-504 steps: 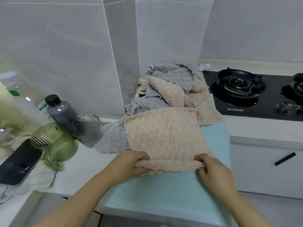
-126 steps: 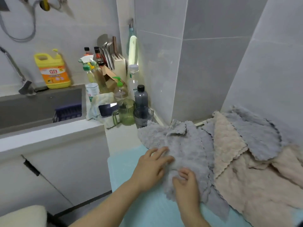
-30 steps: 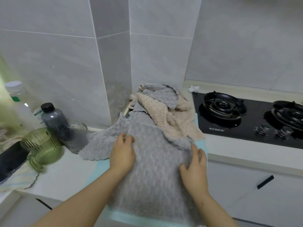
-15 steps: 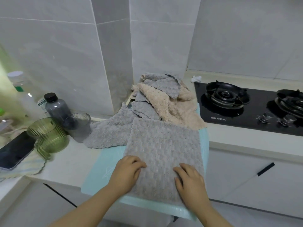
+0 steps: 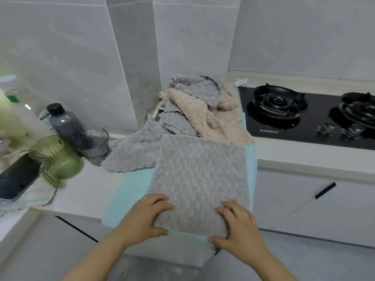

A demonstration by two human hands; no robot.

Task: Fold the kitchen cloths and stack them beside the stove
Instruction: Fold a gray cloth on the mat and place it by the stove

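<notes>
Walls (image 5: 60,57): large pale grey glossy tiles, a boxed column (image 5: 132,57) projecting at the corner. Worktop (image 5: 85,191): white, running left and right. Black glass gas hob (image 5: 304,122): set into the worktop at far right, two burners with knobs in front. Cabinet fronts (image 5: 304,199): white, below the worktop, one slim black handle (image 5: 324,190). Floor (image 5: 324,264): pale grey, at lower right. Light: soft, even, with faint reflections on the tiles.
</notes>
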